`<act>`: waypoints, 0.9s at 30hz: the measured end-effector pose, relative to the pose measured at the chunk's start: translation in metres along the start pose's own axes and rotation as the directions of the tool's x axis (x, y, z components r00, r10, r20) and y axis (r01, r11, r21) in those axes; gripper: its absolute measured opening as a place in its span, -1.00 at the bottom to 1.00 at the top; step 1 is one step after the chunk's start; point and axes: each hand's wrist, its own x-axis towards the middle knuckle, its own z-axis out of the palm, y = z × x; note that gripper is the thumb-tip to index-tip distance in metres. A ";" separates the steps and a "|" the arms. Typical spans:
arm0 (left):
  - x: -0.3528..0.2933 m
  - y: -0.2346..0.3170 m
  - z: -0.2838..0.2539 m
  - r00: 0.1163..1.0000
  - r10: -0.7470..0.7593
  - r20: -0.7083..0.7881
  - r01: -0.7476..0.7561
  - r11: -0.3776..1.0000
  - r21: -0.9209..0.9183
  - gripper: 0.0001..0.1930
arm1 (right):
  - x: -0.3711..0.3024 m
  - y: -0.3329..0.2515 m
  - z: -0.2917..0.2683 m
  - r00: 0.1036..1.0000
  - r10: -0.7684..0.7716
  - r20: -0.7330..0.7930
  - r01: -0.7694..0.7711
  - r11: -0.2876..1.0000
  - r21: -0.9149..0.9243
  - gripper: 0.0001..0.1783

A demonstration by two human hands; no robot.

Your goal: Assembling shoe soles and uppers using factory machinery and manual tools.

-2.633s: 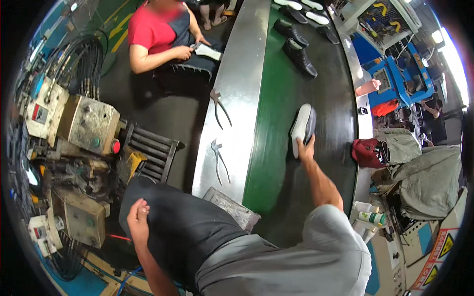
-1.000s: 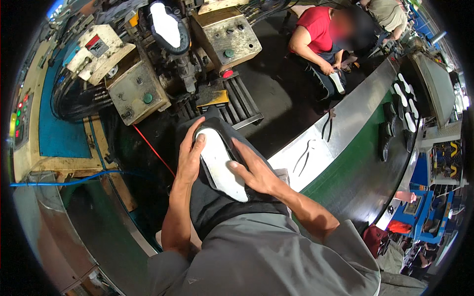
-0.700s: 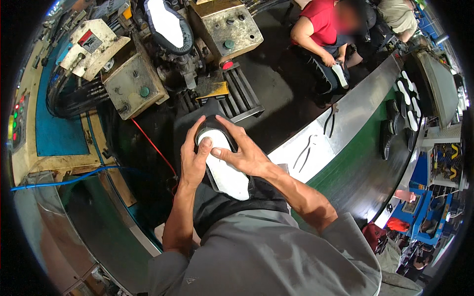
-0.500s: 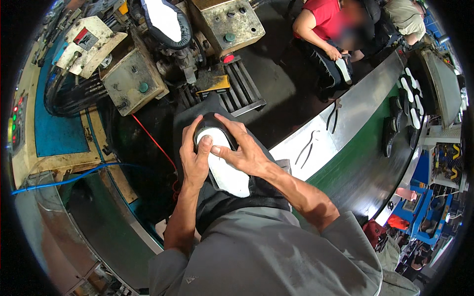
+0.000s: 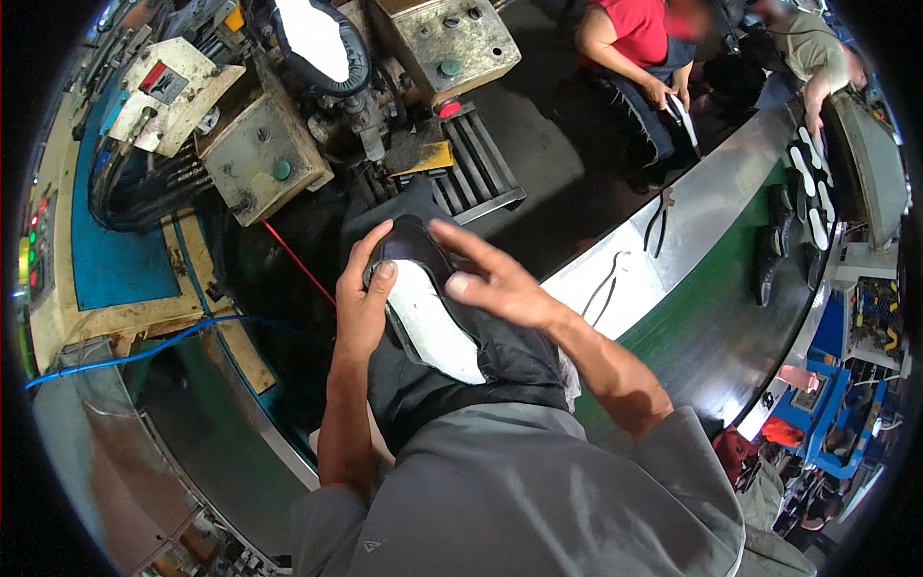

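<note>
A black shoe upper with a white sole board (image 5: 428,322) rests bottom side up on my lap, its toe pointing away from me. My left hand (image 5: 361,303) grips its left side near the toe, with the thumb on the edge of the white board. Off the right side, my right hand (image 5: 505,288) has its fingers stretched out and apart, the thumb close to the shoe's edge. Two lasting pincers, one pair (image 5: 606,287) nearer and another (image 5: 660,223) farther, lie on the metal ledge to the right.
Ahead, a machine (image 5: 370,125) carries another black shoe with a white bottom (image 5: 317,43). A green conveyor belt (image 5: 673,332) curves along the right, with several shoes (image 5: 769,255) at its far end. Two co-workers sit at the far right. A blue hose (image 5: 144,348) crosses at left.
My right hand has come off the white board, its fingers spreading. The shoe has tilted slightly. One co-worker's arm now reaches to the shoes on the belt; the other has turned the shoe they hold.
</note>
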 end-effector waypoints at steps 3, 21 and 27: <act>-0.002 -0.026 -0.008 0.996 -0.059 0.072 0.077 0.956 -0.285 -0.38 | 0.008 0.010 -0.019 0.996 0.071 0.057 -0.082 0.974 0.212 0.01; 0.017 -0.032 0.036 0.927 -0.358 0.110 0.367 0.807 -0.463 -0.45 | 0.047 0.040 -0.023 0.996 0.093 0.004 -0.093 0.993 0.067 -0.14; 0.006 -0.047 0.050 0.936 -0.340 0.089 0.322 0.727 -0.607 -0.50 | 0.043 0.046 -0.026 0.987 0.156 0.040 -0.161 0.927 0.338 -0.10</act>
